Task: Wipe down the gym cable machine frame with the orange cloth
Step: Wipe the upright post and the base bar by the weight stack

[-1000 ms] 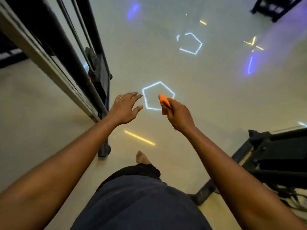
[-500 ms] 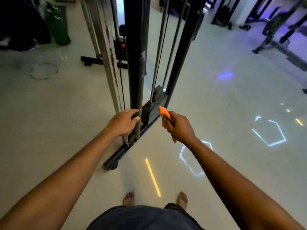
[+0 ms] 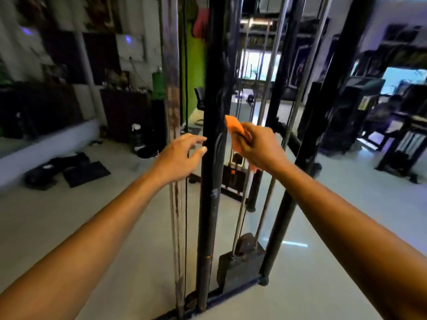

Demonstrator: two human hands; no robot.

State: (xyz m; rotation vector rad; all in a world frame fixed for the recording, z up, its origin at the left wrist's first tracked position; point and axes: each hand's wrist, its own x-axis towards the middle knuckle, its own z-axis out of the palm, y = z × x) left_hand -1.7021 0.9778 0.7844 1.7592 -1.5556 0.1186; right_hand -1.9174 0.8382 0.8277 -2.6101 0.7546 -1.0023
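Wiping not visibly started: right hand (image 3: pixel 258 150) grips orange cloth (image 3: pixel 234 128) beside black upright (image 3: pixel 213 112); left hand (image 3: pixel 179 157) fingers loosely spread, empty.

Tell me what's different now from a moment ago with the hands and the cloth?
The view has tilted up from the floor to the black post. The left hand, which gripped the post half a second ago, has let go and hovers open beside it. The right hand has lifted the orange cloth up near the post. The cloth stayed in the same right-hand grip.
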